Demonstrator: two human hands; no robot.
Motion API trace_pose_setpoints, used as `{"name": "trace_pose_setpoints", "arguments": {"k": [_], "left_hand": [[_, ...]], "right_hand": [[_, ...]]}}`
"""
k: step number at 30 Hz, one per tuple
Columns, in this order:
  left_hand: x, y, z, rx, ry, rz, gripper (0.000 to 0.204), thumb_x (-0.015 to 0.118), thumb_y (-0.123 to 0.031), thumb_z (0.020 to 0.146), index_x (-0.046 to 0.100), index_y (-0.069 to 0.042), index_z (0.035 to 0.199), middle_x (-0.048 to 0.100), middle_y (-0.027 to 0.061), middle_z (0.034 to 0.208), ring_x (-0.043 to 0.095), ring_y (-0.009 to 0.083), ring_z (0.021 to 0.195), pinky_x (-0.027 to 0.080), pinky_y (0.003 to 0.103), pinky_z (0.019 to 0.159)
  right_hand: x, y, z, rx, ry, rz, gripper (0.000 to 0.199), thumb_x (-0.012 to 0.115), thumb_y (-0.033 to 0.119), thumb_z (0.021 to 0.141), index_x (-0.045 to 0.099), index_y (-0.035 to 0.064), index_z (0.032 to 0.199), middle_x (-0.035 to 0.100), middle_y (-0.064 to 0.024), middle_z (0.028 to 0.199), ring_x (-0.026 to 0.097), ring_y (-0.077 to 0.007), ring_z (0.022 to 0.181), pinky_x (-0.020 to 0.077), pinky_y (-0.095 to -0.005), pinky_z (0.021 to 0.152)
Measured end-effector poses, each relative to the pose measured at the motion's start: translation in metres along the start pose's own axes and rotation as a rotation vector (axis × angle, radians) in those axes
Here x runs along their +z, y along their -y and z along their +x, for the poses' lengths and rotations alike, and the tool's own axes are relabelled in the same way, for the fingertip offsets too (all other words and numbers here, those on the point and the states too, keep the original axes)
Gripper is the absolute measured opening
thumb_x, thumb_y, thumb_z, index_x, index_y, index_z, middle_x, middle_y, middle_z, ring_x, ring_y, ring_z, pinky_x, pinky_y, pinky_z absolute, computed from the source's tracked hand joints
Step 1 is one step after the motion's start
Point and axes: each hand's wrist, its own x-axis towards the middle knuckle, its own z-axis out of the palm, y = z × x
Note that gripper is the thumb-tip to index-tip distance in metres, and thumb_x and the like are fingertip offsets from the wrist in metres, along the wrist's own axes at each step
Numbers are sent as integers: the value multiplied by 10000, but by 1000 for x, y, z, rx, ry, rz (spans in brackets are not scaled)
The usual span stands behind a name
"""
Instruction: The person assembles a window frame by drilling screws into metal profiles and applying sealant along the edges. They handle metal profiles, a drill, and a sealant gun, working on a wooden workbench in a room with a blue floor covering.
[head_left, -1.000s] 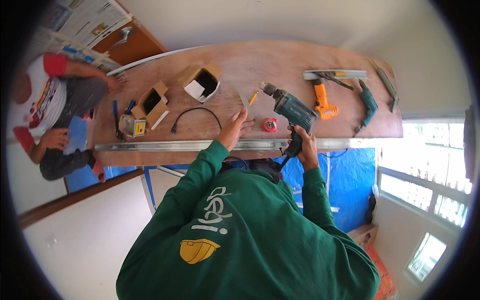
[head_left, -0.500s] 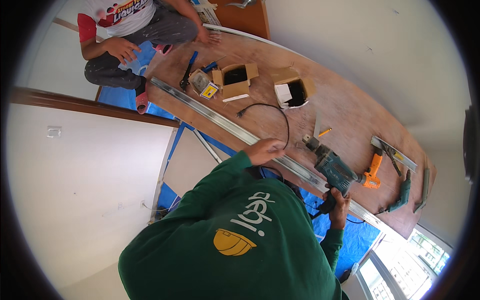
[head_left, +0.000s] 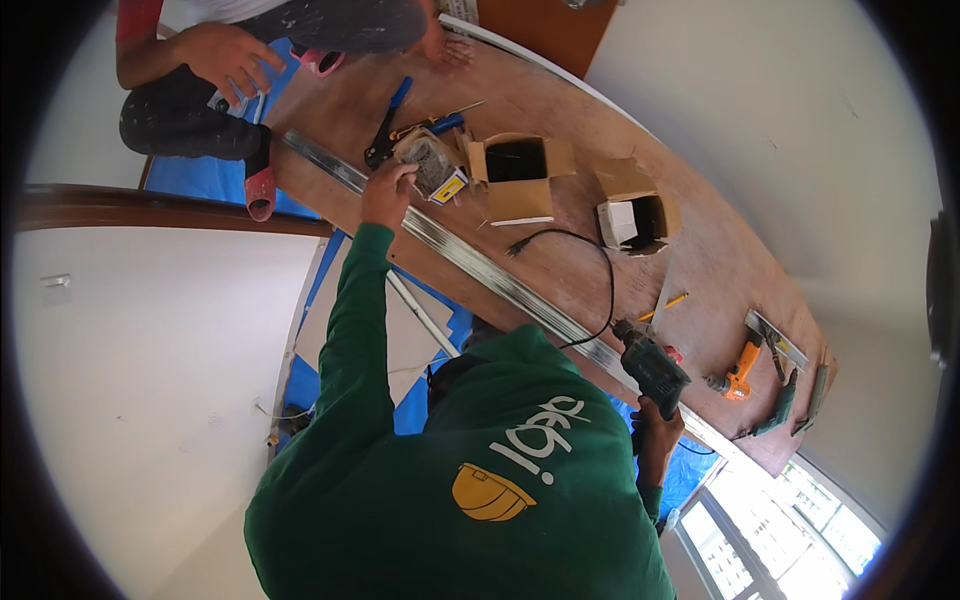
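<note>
My right hand [head_left: 657, 440] is closed round the handle of a dark teal corded power drill [head_left: 655, 372], whose chuck points up and left over the board. My left hand [head_left: 386, 198] reaches across a long silver metal channel [head_left: 490, 268]. Its fingers are loosely bent beside a small open box of small grey pieces [head_left: 430, 165], too small to make out; nothing shows in the hand. Left of that box lies a blue-handled tool [head_left: 385, 130], perhaps a riveter, and behind it a blue-handled screwdriver [head_left: 440, 124].
Two open cardboard boxes [head_left: 515, 185] [head_left: 640, 222] stand on the brown board [head_left: 730, 300]. A black power cord [head_left: 611, 280], a pencil [head_left: 665, 306], an orange drill [head_left: 742, 372] and a second green drill [head_left: 778, 408] lie there. Another person [head_left: 200, 110] sits at the far left.
My left hand has moved far left from the middle of the metal channel to the small box. The drill has tipped in my right hand. The view has shifted.
</note>
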Motion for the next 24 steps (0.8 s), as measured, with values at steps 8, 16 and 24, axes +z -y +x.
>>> {"name": "trace_pose_setpoints", "arguments": {"k": [8,16,24], "left_hand": [[33,6,47,-14,330,93,472,851,-449,935,807,-39,1165,783,220,1085,753,378,960,584,472,863],[33,29,66,-85,192,-8,664,888,-541,867,726,-71,1307,765,193,1222,731,397,1101,577,486,977],[48,22,72,-84,383,266,382,815,-408,918,765,-114,1156,745,195,1238,711,394,1145,561,514,955]], "right_hand": [[40,35,-14,-7,-55,-147,377,802,269,908,709,-25,1123,713,-92,815,681,-176,670,542,-335,593],[51,54,-19,-72,-40,-175,384,792,240,901,734,-37,1160,720,-88,798,665,-145,655,538,-337,599],[70,87,-22,-234,-110,-604,431,798,244,882,723,2,1231,778,-304,1089,733,-504,1086,567,-580,920]]}}
